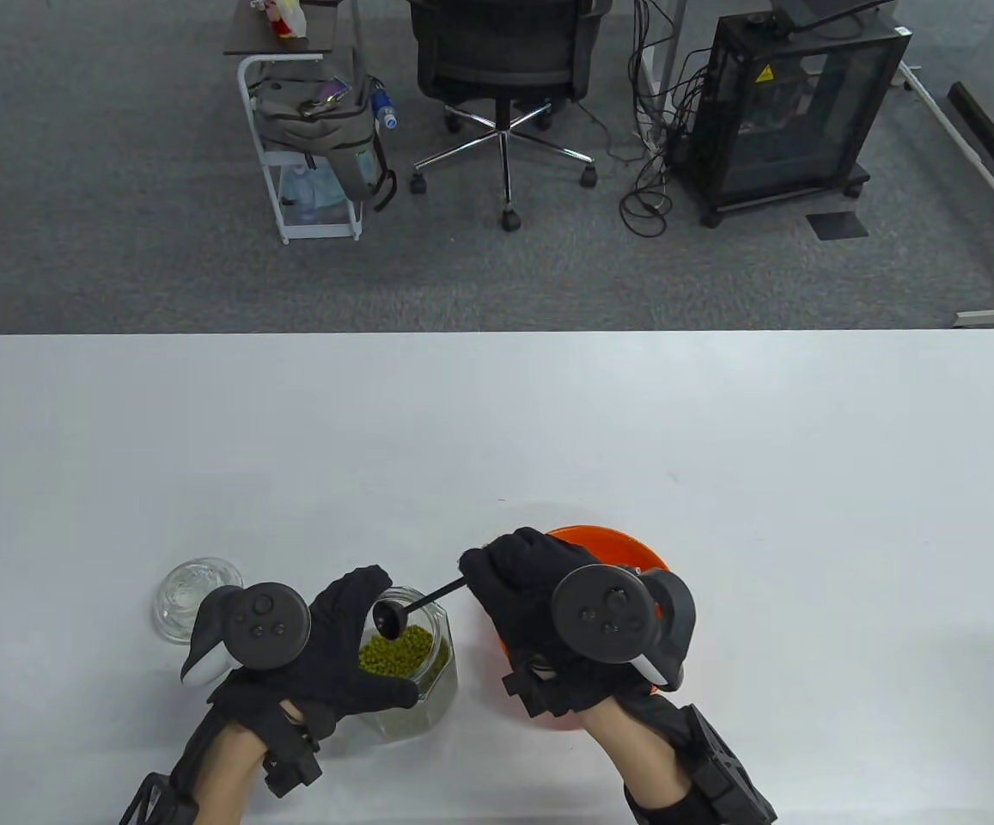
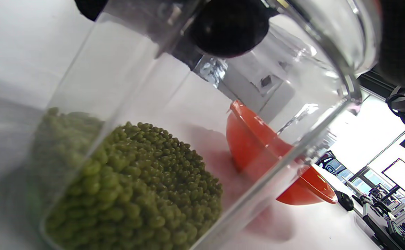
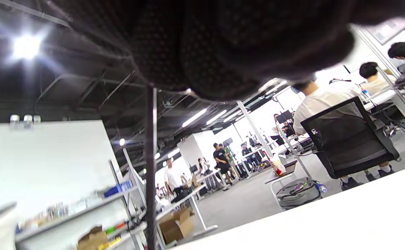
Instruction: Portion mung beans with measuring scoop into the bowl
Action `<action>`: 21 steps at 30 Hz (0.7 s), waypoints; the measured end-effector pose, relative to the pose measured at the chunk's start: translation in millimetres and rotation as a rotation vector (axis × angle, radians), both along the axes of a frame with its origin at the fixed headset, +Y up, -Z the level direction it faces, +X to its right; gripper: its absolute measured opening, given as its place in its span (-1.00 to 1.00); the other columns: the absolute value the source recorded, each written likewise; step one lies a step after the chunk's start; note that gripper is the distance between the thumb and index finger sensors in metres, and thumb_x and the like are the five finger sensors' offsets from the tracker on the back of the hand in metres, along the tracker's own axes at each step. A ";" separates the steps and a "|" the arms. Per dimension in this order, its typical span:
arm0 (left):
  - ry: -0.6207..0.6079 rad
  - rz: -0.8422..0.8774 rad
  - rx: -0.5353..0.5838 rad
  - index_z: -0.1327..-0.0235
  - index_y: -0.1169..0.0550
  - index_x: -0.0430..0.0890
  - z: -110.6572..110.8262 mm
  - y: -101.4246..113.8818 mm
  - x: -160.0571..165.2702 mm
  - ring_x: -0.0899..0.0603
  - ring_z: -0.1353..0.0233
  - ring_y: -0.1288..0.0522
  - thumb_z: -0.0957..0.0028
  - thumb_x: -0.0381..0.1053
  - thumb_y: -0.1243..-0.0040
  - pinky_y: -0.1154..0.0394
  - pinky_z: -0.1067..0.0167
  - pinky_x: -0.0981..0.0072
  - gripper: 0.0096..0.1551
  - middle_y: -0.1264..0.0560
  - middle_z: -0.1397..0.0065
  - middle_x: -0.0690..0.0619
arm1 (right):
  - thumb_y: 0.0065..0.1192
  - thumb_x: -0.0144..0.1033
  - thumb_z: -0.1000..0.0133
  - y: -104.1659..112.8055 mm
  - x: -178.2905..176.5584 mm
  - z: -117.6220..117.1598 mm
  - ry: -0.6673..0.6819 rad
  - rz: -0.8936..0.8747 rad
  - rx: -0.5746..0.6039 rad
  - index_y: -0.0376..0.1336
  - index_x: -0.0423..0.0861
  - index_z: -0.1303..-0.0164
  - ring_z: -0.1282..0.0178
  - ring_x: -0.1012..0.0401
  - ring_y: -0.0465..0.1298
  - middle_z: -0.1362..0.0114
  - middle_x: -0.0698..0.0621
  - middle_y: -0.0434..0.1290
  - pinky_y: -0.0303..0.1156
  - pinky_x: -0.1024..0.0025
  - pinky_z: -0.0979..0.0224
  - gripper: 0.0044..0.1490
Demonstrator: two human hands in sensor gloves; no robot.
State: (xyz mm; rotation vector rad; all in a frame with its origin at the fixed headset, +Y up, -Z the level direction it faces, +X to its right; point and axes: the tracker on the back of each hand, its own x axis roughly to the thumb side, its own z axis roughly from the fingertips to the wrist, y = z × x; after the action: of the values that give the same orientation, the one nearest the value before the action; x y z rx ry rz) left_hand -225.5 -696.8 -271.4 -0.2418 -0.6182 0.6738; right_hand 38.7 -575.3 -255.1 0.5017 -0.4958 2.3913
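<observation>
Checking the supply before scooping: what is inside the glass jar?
Green mung beans fill the lower part of the glass jar. The black scoop hangs at its mouth. The left hand covers the jar's near side.

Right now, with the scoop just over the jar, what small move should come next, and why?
Probably dip the scoop down into the beans. Its cup hangs at the open jar mouth, apparently above the beans, the left hand steadies the jar, and the right hand holds the handle. The bowl waits beside.

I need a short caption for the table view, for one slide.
Left hand holds the jar of mung beans while the right hand holds the black scoop over its mouth, beside the orange bowl.
</observation>
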 end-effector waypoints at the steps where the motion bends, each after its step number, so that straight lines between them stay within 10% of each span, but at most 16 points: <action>1: 0.000 0.000 0.000 -0.57 0.08 -0.33 0.0 0.0 0.0 -0.63 -0.60 -0.14 0.14 0.68 -0.39 -0.25 -0.46 -0.43 0.58 0.03 -0.66 -0.42 | 0.36 0.02 -0.08 -0.4 -2.8 0.1 -0.004 0.019 0.001 0.59 -0.21 0.28 0.46 0.12 0.67 0.21 -0.15 0.69 0.61 0.26 0.30 -0.49; 16: 0.000 0.002 -0.001 -0.57 0.08 -0.33 -0.1 0.2 -0.1 -0.63 -0.60 -0.14 0.14 0.67 -0.40 -0.25 -0.46 -0.43 0.58 0.03 -0.66 -0.41 | 0.37 0.07 -0.04 -37.0 -51.2 9.4 0.063 0.288 0.208 0.61 -0.15 0.29 0.44 0.13 0.68 0.20 -0.11 0.70 0.62 0.27 0.27 -0.49; 21: 0.000 0.001 -0.001 -0.57 0.08 -0.33 0.0 0.2 -0.1 -0.63 -0.60 -0.14 0.14 0.67 -0.40 -0.24 -0.46 -0.43 0.58 0.03 -0.66 -0.42 | 0.34 0.03 -0.06 -52.8 -48.0 2.7 0.173 0.147 0.046 0.61 -0.18 0.26 0.44 0.12 0.68 0.19 -0.13 0.71 0.62 0.26 0.28 -0.48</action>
State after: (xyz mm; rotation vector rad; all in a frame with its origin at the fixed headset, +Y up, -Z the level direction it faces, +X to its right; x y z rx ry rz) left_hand -225.6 -696.6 -271.4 -0.2422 -0.6185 0.6749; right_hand -9.3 -628.0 -252.4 0.7825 -0.4516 2.4514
